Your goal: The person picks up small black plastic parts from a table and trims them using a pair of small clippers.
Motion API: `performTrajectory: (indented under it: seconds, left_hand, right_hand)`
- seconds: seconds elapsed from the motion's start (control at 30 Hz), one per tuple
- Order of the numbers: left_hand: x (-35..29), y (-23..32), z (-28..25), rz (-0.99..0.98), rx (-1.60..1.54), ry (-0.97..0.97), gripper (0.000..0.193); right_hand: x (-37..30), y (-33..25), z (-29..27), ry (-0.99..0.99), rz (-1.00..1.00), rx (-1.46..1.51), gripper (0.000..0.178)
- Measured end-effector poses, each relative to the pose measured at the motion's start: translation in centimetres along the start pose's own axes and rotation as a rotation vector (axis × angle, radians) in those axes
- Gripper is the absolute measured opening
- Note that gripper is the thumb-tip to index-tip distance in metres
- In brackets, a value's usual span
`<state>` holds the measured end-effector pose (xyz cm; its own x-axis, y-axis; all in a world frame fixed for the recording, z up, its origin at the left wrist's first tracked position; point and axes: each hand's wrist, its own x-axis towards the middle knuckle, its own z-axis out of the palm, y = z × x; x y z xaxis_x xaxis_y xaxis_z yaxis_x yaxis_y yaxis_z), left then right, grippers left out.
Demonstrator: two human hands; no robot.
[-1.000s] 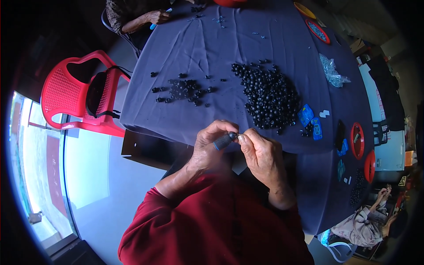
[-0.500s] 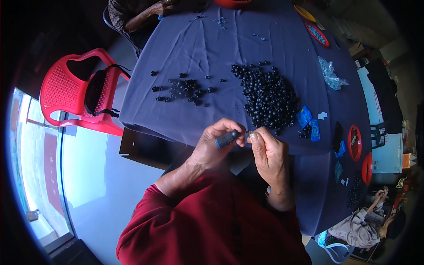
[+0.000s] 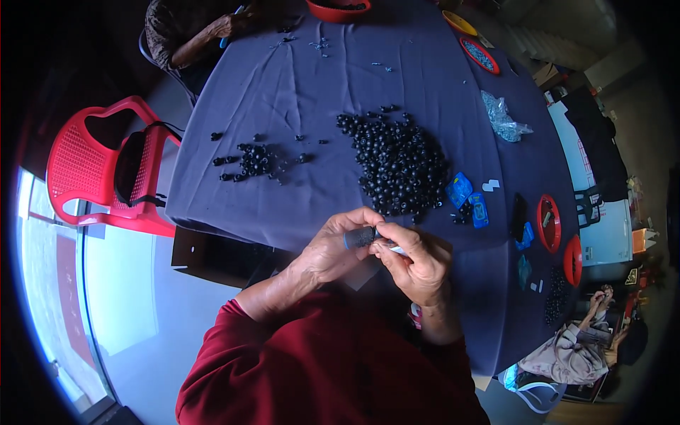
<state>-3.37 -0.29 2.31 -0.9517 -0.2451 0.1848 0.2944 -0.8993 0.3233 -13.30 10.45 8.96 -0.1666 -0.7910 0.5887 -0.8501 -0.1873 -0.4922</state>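
Observation:
In front of my body, just off the table's near edge, my two hands meet with the fingertips together. My left hand (image 3: pixel 327 249) is closed in a pinch, a dark textured finger sleeve (image 3: pixel 358 237) with a blue rim on one finger. My right hand (image 3: pixel 419 265) is closed against that sleeve's tip. A small pale piece (image 3: pixel 399 249) shows between its fingers, too small to name. What the left fingertips pinch is hidden by the right hand. Just beyond the hands lies a large heap of small round black beads (image 3: pixel 400 163); a smaller cluster of black pieces (image 3: pixel 255 160) lies to the left.
A dark cloth covers the table (image 3: pixel 283 205). Blue packets (image 3: pixel 459 189), a clear bag (image 3: pixel 504 120) and red trays (image 3: pixel 548 223) lie on the right. A red chair (image 3: pixel 106 163) stands left. Other people (image 3: pixel 191 35) sit at the far left and right (image 3: pixel 574 350).
My right hand has moved left onto the tip of the finger sleeve, closing the small gap between the hands. The whole view has shifted, so the table's things appear further left.

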Motion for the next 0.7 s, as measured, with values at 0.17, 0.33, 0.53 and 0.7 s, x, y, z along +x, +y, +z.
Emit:
performTrajectory:
  seconds: [0.17, 0.33, 0.53, 0.7]
  left_hand:
    - [1.2, -1.3, 0.1, -0.022, 0.003, 0.066, 0.036]
    - [3.3, -1.9, 0.4, 0.038, 0.066, 0.107, 0.033]
    - [6.2, -1.9, -0.8, 0.196, 0.352, 0.157, 0.025]
    - [7.4, -0.4, -1.1, 0.341, 0.716, 0.166, 0.023]
  right_hand:
    - [-1.1, 1.3, 0.6, 0.159, -0.021, -0.081, 0.022]
    - [-1.4, 2.7, 1.0, 0.278, -0.034, -0.244, 0.02]
    - [-0.2, 5.6, 0.7, 0.294, -0.019, -0.232, 0.018]
    - [1.8, 6.4, 0.0, 0.313, 0.122, -0.041, 0.018]
